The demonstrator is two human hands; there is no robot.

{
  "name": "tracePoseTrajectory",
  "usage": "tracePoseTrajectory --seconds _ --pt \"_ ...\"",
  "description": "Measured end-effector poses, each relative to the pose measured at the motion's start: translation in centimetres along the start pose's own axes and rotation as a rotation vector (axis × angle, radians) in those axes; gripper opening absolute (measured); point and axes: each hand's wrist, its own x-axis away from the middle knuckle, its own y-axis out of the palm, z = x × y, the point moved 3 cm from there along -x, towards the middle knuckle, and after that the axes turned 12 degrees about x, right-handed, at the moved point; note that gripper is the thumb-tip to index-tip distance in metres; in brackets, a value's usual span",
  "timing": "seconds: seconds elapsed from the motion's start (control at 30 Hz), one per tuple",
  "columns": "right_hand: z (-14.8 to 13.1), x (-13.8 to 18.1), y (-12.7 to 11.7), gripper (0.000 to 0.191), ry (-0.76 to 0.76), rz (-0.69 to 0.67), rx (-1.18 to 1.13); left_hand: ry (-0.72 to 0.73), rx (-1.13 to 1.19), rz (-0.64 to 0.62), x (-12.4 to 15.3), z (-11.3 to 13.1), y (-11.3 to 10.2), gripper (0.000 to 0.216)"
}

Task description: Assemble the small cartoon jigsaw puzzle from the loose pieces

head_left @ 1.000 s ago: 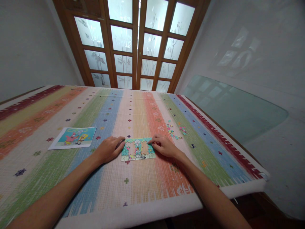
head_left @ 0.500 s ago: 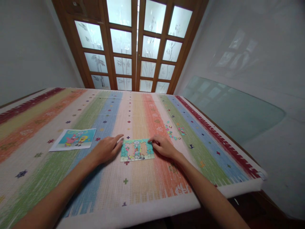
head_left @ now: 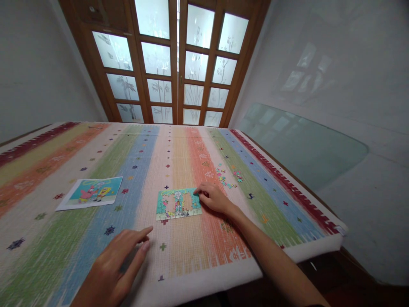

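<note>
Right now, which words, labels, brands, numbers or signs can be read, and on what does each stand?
None can be read.
Picture sheet: cartoon image, no legible text.
Partly filled jigsaw: no legible text; its fine details are too small.
Loose pieces: too small to tell.
Tablecloth: stripes and printed motifs, no lettering I can make out.

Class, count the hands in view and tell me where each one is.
2. The left hand is near the front edge of the striped tablecloth, apart from the puzzle; the right hand is at the puzzle's upper right corner.
</note>
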Motion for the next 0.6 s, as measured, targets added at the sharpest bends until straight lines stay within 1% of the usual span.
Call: tracePoseTrajectory --seconds 0.07,0.1,0.13,0.2,0.27,0.3,0.37,0.43,0.6 --pt "-0.1 0.0 0.0 0.027 -0.002 0.0 0.009 0.062 -0.012 -0.006 0.9 -0.1 -0.6 0.044" --pt "-0.2 0.0 0.0 0.027 -0.003 0.0 0.011 0.086 -0.017 -0.056 1.0 -0.3 -0.9 0.046" --pt "-0.2 0.0 0.0 0.027 -0.003 -0.001 0.012 0.117 -0.026 -0.079 0.9 -0.5 -1.2 0.045" --pt "-0.3 -0.1 0.0 0.028 -0.003 -0.001 0.012 0.147 -0.044 -0.092 0.2 -1.1 -1.9 0.041" --pt "-0.3 -0.1 0.0 0.028 -0.006 0.001 0.012 0.159 -0.05 -0.136 -1.0 -1.8 -2.2 0.036" --pt "-0.3 -0.1 0.0 0.028 -0.008 0.003 0.011 0.16 -0.057 -0.137 -1.7 -2.1 -2.2 0.034" --pt "-0.2 -0.1 0.1 0.028 -0.009 0.008 0.011 0.143 -0.06 -0.144 -3.1 -2.8 -1.8 0.033" --pt "0.0 -0.1 0.0 0.026 -0.003 0.017 0.014 0.115 -0.05 -0.126 -4.6 -3.6 -1.2 0.033" --pt "0.8 0.0 -0.3 0.018 0.041 0.084 0.024 0.044 -0.003 -0.158 -8.3 -5.7 0.9 0.032"
